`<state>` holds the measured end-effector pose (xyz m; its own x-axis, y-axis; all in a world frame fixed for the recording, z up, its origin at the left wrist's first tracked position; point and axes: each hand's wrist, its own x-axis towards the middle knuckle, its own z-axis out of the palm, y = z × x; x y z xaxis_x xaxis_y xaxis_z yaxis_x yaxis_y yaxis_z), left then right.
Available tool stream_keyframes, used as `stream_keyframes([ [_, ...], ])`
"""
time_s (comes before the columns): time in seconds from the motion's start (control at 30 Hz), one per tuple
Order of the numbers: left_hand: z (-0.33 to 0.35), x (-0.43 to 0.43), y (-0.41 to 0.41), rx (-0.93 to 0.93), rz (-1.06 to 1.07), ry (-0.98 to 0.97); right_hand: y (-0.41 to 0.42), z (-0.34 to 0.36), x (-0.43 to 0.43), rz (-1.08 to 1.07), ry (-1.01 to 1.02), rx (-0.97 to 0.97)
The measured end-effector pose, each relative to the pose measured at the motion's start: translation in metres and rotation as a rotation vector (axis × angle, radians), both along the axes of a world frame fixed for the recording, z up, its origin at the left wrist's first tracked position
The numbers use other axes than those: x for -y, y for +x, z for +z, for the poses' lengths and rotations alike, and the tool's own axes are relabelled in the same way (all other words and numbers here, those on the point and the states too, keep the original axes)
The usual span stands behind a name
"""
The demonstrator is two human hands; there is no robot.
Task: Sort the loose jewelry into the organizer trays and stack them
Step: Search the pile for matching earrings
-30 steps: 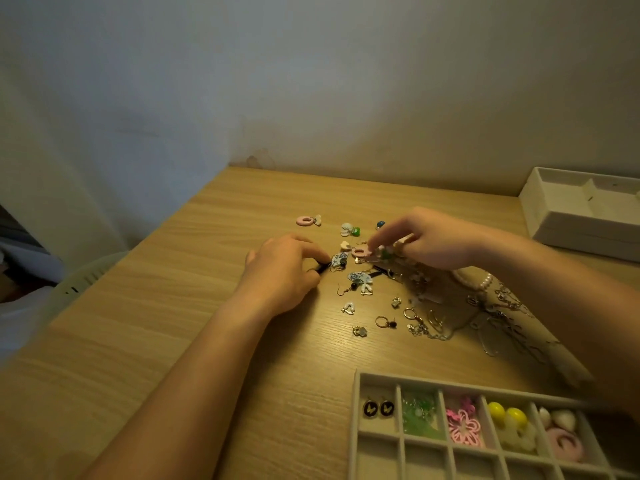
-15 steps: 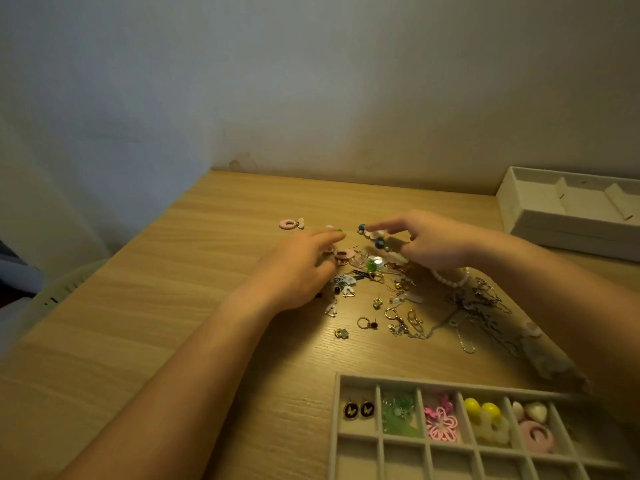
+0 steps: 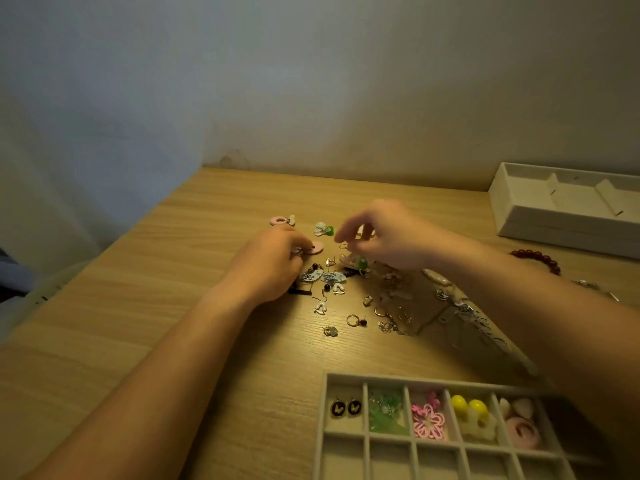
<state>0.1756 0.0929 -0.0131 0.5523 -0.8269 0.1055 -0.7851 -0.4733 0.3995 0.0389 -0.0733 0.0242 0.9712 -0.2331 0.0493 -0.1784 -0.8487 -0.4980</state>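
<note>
Picking is under way: mid-tabletop (image 3: 156,306), the left hand (image 3: 273,261) pinches a pink ring earring (image 3: 316,248) at the jewelry pile (image 3: 381,299), and the right hand (image 3: 391,233) pinches a green-bead earring (image 3: 361,263) by its hook. Next, I reckon, each needs carrying to its matching compartment in the organizer tray (image 3: 325,379) at the near edge.

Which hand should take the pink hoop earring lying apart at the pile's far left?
Left. The left hand sits closest to the pink hoop earring, fingers curled at another pink piece. The right hand is further right and appears to be pinching a green-beaded earring by its hook.
</note>
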Motion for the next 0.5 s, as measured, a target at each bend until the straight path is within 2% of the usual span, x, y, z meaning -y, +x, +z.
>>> stream_keyframes([
  [0.27,0.002,-0.007,-0.005,0.008,-0.005,-0.020,0.029,-0.011,-0.020,0.012,-0.179,-0.072],
  [0.4,0.006,-0.009,-0.007,-0.007,0.000,-0.017,0.026,-0.006,-0.021,-0.010,-0.137,-0.050],
  [0.5,0.013,-0.011,-0.014,-0.010,0.009,-0.095,0.015,0.009,-0.017,-0.070,0.067,0.031],
])
